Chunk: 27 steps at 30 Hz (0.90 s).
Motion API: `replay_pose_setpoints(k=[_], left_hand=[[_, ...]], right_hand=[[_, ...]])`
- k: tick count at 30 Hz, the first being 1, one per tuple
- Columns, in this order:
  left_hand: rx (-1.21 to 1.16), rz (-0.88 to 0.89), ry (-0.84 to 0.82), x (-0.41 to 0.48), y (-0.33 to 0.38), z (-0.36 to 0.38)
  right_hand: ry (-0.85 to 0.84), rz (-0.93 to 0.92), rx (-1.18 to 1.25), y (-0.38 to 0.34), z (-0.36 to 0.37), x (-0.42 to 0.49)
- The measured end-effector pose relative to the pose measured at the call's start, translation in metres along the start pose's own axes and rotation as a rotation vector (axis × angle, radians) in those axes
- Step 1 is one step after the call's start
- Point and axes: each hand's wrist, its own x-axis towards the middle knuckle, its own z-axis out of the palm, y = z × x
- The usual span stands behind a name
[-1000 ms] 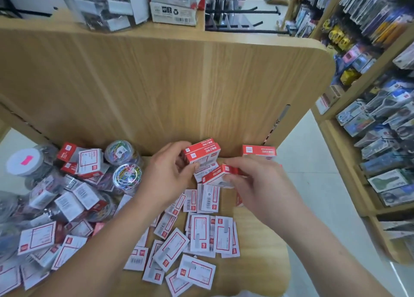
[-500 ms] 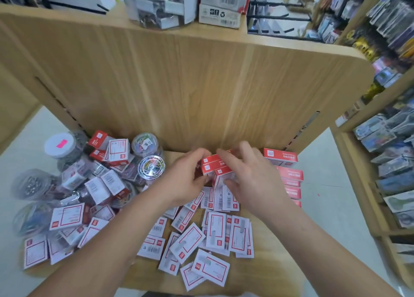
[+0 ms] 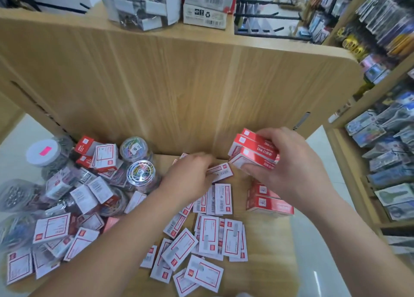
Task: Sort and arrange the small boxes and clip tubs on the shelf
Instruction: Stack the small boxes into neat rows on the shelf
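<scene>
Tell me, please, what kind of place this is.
Probably a stationery shop: small boxes and clip tubs crowd a wooden shelf, and racks of packaged goods stand at the right.

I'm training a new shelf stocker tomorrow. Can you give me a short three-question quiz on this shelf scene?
1. True or false: the right hand grips several red boxes at once.
2. The sticker on the white-lidded tub is: A green, B pink, C blue.
3. Fill in: the standing stack on the shelf is to the ___ of the loose white-faced boxes.
Key: 1 true; 2 B; 3 right.
</scene>
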Motion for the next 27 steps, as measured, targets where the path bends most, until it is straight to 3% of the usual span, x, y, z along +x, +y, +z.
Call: replay_pose_setpoints(k=[9, 12, 18, 23, 27], left_hand=[[0.083, -0.017, -0.057, 0.020, 0.016, 0.009], [0.144, -0.066, 0.005, 0.006, 0.016, -0.002], [0.368, -0.106, 0.247, -0.023, -0.003, -0.038], [0.427, -0.099, 0.110, -0.019, -0.007, -0.023], [0.468, -0.123, 0.171, -0.016, -0.017, -0.012]], right_hand=[[0.041, 0.054, 0.054, 0.002, -0.006, -0.004], [0.023, 0.039, 0.031, -0.003, -0.003, -0.002], [-0.048, -0.113, -0.158, -0.024, 0.036, 0.009], [-0.015, -0.160, -0.366, -0.016, 0.079, 0.013], [0.052, -0.162, -0.485, -0.012, 0.084, 0.010]])
